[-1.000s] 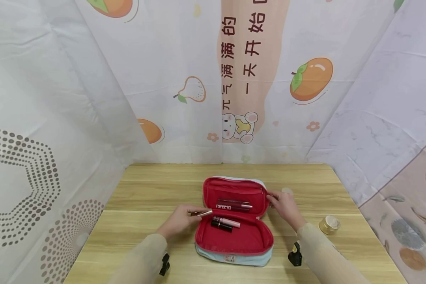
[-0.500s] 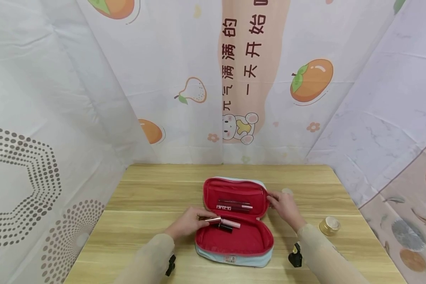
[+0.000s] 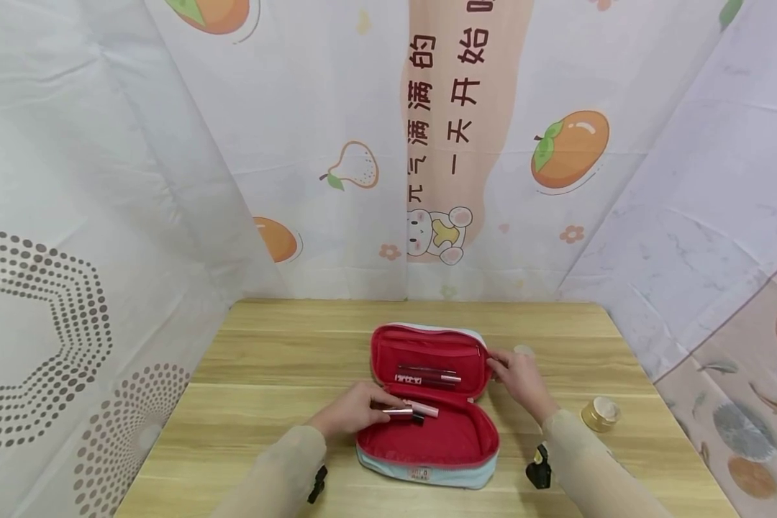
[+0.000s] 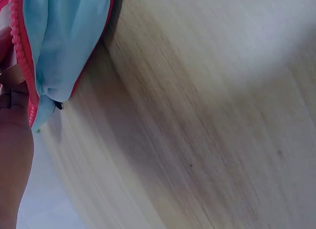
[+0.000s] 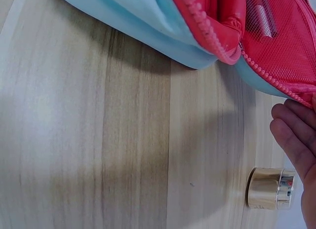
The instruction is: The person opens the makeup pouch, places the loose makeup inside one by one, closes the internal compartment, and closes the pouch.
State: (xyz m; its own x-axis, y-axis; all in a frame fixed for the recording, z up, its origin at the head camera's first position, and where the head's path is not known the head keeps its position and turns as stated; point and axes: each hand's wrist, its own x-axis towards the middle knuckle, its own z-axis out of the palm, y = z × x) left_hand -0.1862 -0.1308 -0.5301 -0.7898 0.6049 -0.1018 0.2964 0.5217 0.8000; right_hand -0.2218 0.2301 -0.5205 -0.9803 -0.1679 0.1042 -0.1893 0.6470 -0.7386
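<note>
A light-blue pouch (image 3: 456, 476) with a red lining lies unzipped and spread open on the table. My left hand (image 3: 352, 410) reaches over its left side and grips a shiny rose-gold and dark lipstick tube (image 3: 398, 412) low over the near compartment. Beside that tube lie a pink tube (image 3: 425, 409) and a black tube (image 3: 418, 419), both partly covered. My right hand (image 3: 519, 374) pinches the right edge of the raised lid; in the right wrist view its fingers (image 5: 291, 135) are at the zipper edge. Several slim tubes (image 3: 430, 377) sit behind the lid's mesh.
A gold jar (image 3: 599, 414) stands on the wooden table (image 3: 285, 338) to the right of the pouch. Another round pale-topped item (image 3: 524, 350) is just behind my right hand. Printed cloth (image 3: 337, 244) hangs along the table's back edge.
My left hand has moved right and slightly down, carrying the lipstick tube from the pouch's left edge to over the near compartment. My right hand stays on the lid.
</note>
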